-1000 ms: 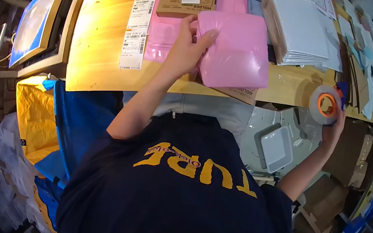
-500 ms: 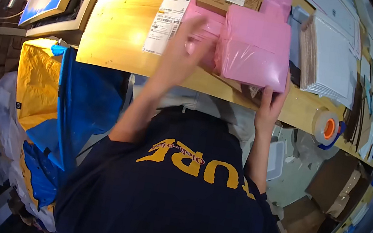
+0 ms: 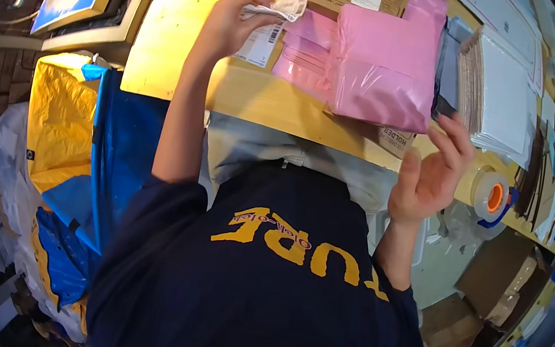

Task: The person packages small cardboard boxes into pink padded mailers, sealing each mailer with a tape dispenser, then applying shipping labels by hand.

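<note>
Left hand point(image 3: 233, 19) now pinches a label point(image 3: 287, 9) lifted off the counter point(image 3: 249, 100); right hand point(image 3: 439, 172), empty and spread, is off the pink parcel point(image 3: 385, 67), so that sits unheld on the counter.

Blu/yel bag point(image 3: 97, 145) L, brn ctn point(image 3: 497, 279) R

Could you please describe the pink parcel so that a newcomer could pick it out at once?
Find the wooden table, then its front edge between the left hand and the right hand. There lies a squarish, plastic-wrapped pink parcel, with a brown box poking out from under its near edge. It is the thick, bulging bundle, while the pink sheets to its left lie flat.
</note>
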